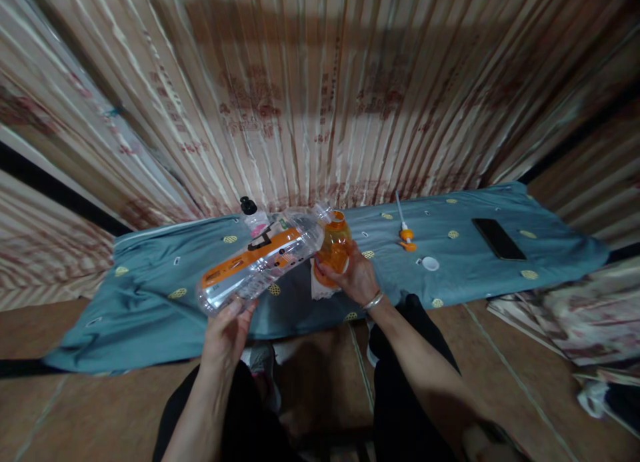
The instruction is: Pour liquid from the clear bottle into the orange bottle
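The left hand [230,329] is clasping the clear bottle [257,267] near its base; the right hand [359,279] is gripping the amber bottle [335,244] above the teal cloth [155,315]. With their tops leaning close, slow, steady tilting is probably paying off best.

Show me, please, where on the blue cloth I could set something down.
The cloth looks bare at its left end, beyond the clear bottle, and between the pump top and the phone, behind the white lid. The middle is crowded with the orange bottle, black-capped bottle, left hand and right hand.
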`<state>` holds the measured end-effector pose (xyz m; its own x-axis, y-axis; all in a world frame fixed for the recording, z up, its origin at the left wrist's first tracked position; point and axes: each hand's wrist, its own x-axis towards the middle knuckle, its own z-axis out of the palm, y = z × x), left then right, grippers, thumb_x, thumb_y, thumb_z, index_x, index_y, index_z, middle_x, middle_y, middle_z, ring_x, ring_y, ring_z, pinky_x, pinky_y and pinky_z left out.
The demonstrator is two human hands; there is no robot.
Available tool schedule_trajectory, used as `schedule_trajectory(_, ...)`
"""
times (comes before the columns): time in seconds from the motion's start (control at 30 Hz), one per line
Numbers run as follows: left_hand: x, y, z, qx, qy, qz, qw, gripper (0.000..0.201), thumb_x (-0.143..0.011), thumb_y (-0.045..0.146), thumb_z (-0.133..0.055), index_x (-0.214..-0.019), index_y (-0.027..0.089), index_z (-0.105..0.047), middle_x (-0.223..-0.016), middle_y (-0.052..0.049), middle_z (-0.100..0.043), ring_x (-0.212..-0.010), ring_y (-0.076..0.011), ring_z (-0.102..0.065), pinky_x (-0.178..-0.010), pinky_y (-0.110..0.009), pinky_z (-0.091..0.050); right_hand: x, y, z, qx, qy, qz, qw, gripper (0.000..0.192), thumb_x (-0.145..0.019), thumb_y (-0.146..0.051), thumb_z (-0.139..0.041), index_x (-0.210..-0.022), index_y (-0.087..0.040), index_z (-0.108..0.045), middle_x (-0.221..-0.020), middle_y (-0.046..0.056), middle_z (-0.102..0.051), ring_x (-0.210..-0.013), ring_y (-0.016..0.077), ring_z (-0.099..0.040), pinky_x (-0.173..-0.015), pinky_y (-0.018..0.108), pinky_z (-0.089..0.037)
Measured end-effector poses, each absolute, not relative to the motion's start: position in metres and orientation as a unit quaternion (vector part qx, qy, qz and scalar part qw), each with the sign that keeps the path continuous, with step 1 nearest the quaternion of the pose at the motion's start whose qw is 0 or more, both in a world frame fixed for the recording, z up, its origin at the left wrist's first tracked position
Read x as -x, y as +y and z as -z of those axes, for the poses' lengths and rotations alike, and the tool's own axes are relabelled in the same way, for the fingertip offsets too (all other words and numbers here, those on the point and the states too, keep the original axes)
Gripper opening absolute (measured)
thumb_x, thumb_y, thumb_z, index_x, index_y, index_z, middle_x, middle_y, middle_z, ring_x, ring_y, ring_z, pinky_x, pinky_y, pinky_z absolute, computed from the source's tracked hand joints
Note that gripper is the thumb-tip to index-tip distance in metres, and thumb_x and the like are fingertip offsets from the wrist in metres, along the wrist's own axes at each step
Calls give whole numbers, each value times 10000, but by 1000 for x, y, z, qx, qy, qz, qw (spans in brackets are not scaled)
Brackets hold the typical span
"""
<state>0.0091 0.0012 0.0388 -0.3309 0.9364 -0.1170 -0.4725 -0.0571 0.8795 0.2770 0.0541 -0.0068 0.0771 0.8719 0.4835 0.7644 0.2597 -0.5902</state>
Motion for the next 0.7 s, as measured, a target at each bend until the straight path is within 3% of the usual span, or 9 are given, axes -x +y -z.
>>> schedule_trajectory(0.2,-11,2,-42,-223,449,-687,527,695,-478,320,-991,-1139,245,-791,-1052,-73,-822,-866,-256,-753,-673,-306,-608,-276,54,8,609,-668,-73,421,704,-847,-562,-808,-1391,-180,-577,-1178,174,-816,-1012,360,-822,-828,456,-676)
schedule_trajectory(0.57,-12,5,-49,-192,451,-701,517,599,-427,285,-974,-1000,232,-811,-1055,-59,-827,-744,-185,-707,-598,-246,-588,-274,56,9,611,-673,-64,412,705,-841,-531,-821,-1388,-167,-565,-1160,178,-820,-996,366,-823,-794,450,-672)
schedule_trajectory(0.7,-11,5,-49,-192,454,-704,512,600,-417,276,-973,-993,226,-814,-935,-48,-820,-752,-192,-711,-613,-242,-600,-273,57,11,609,-673,-60,415,746,-841,-526,-817,-1421,-154,-530,-1176,187,-815,-1006,363,-822,-808,452,-672)
